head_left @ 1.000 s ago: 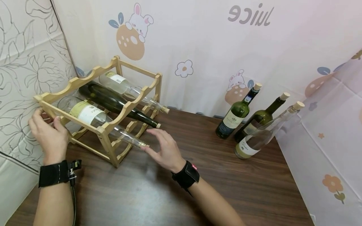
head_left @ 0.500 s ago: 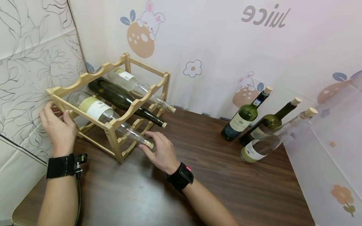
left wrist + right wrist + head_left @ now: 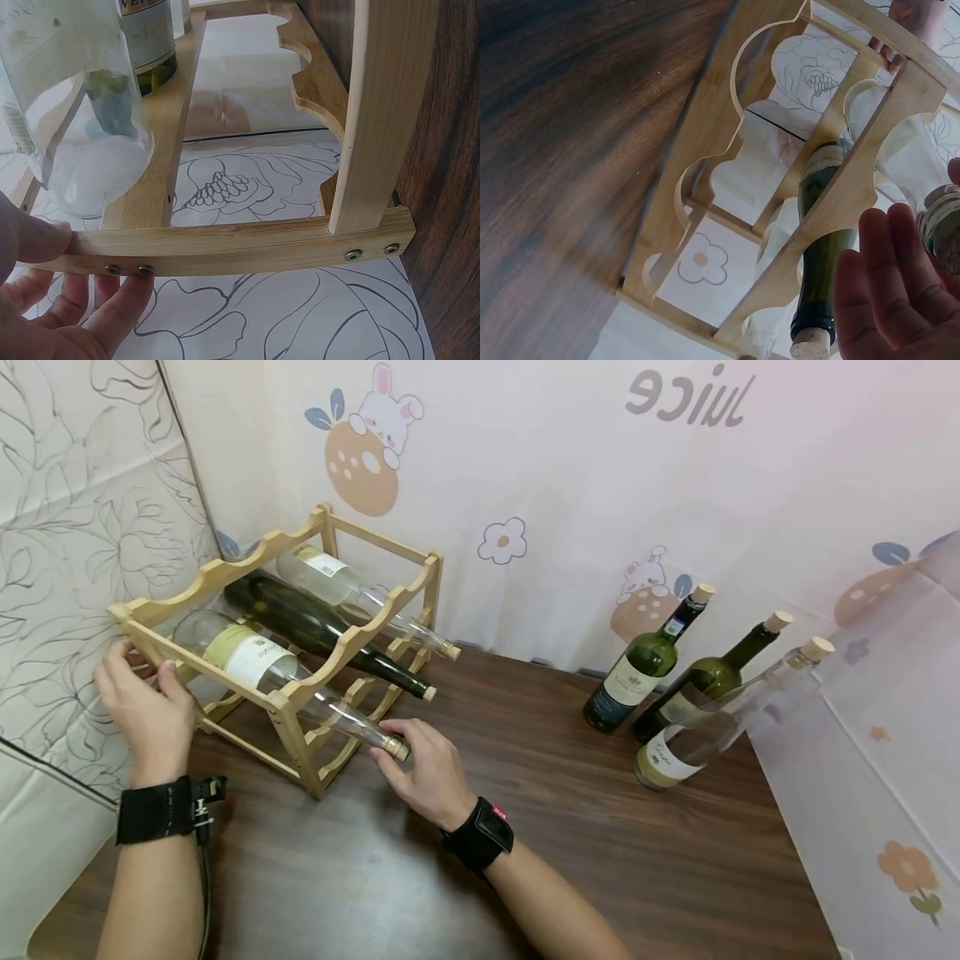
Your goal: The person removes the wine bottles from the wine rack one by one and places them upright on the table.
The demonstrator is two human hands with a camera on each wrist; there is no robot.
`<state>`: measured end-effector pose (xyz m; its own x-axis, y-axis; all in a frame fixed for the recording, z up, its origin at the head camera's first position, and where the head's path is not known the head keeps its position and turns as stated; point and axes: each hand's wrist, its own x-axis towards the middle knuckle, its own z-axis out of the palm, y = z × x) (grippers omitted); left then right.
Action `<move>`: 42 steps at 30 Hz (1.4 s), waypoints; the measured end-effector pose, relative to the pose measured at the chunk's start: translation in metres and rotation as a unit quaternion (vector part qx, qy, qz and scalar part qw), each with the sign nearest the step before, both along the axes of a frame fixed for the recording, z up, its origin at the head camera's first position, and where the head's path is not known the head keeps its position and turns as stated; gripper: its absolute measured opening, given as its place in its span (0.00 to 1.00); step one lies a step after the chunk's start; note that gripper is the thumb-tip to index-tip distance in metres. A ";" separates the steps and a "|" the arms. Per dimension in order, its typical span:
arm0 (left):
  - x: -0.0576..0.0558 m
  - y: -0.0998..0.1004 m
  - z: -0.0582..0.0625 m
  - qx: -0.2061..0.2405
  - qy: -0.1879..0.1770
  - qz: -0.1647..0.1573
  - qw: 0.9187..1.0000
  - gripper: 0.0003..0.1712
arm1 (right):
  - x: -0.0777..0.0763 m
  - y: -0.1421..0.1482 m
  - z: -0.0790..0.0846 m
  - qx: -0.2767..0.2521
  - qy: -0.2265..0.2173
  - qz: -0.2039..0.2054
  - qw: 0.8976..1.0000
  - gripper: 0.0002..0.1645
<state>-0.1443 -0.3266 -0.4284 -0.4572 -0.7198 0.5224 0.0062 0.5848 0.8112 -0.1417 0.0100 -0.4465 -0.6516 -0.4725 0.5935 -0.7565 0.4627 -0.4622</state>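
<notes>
A clear wine bottle (image 3: 251, 657) with a cream label lies in the near slot of a wooden wine rack (image 3: 288, 739), its corked neck sticking out in front. The thumb and fingers of my right hand (image 3: 429, 774) pinch this neck at the cork end; the right wrist view shows the fingers along one side of the bottle mouth (image 3: 939, 217). With my left hand (image 3: 146, 706) I grip the rack's back corner, thumb above and fingers beneath the wooden bar (image 3: 225, 247). A dark green bottle (image 3: 292, 614) and another clear bottle (image 3: 330, 578) lie in the neighbouring slots.
Three corked bottles stand upright at the right: a green one (image 3: 630, 681), a darker green one (image 3: 693, 681) and a clear one (image 3: 678, 756). They are on the dark wooden table (image 3: 555, 827). A printed curtain (image 3: 555, 460) hangs behind the rack.
My right thumb and fingers have closed in around the clear bottle's neck from a wider spread. The left hand keeps its hold on the rack. The head view has shifted slightly.
</notes>
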 end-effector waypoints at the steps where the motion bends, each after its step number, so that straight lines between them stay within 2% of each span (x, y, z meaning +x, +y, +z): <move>1: 0.001 -0.001 0.000 0.001 -0.001 0.001 1.000 0.23 | 0.000 0.000 0.001 0.000 -0.003 0.002 1.000 0.19; 10: 0.008 -0.006 -0.003 0.026 -0.021 0.014 0.999 0.24 | 0.004 0.000 -0.001 -0.030 -0.075 0.033 0.996 0.20; 15: 0.019 -0.008 -0.011 0.025 -0.023 0.020 0.999 0.25 | 0.010 -0.003 -0.006 -0.060 -0.132 0.046 0.988 0.27; 18: 0.021 -0.009 -0.013 0.023 -0.023 0.021 0.999 0.24 | 0.013 -0.006 -0.008 -0.089 -0.173 0.039 0.980 0.32; 21: 0.019 -0.009 -0.012 0.020 -0.025 0.020 0.999 0.24 | 0.014 -0.009 -0.010 -0.132 -0.225 0.032 0.965 0.35; 26: 0.014 -0.007 -0.010 0.018 -0.024 0.019 0.999 0.24 | 0.015 -0.018 -0.012 -0.230 -0.297 0.047 0.926 0.39; 29: 0.012 -0.006 -0.009 0.016 -0.021 0.016 1.000 0.24 | 0.016 -0.022 -0.013 -0.287 -0.322 0.055 0.901 0.35; 33: 0.010 -0.004 -0.007 0.015 -0.022 0.012 1.000 0.24 | 0.017 -0.026 -0.011 -0.337 -0.350 0.059 0.872 0.28; 37: 0.008 -0.002 -0.004 0.014 -0.023 0.009 1.000 0.24 | 0.018 -0.025 -0.011 -0.360 -0.364 0.062 0.857 0.25; 42: 0.004 -0.002 -0.002 0.006 -0.014 0.003 1.000 0.23 | 0.019 -0.023 -0.010 -0.381 -0.360 0.052 0.850 0.24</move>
<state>-0.1406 -0.3285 -0.4305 -0.4667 -0.7295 0.5001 -0.0206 0.5742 0.8184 -0.1225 -0.0129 -0.4569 -0.9537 -0.2067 0.2185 -0.1695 -0.2305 -0.9582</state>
